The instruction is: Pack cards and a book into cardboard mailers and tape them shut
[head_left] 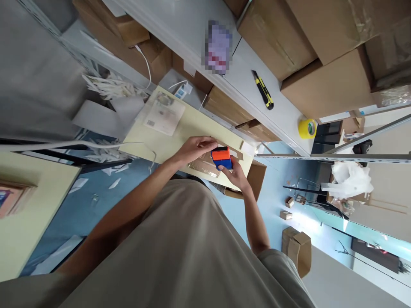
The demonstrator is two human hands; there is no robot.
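Note:
In my right hand is a small boxy object, orange and blue with a black top strip. The fingers and thumb close around its blue part. My left hand is beside the object's upper left end, thumb and fingers pinched together at the black strip. Whether anything small sits in that pinch I cannot make out. Beneath both hands lies a brown cardboard piece with shiny clear tape, partly hidden by them, on the pale yellow table.
A printed sheet lies on the table's left part. An open carton stands by its right end. The grey shelf beyond carries a yellow-black box cutter, a yellow tape roll and large cartons. A white cable hangs at left.

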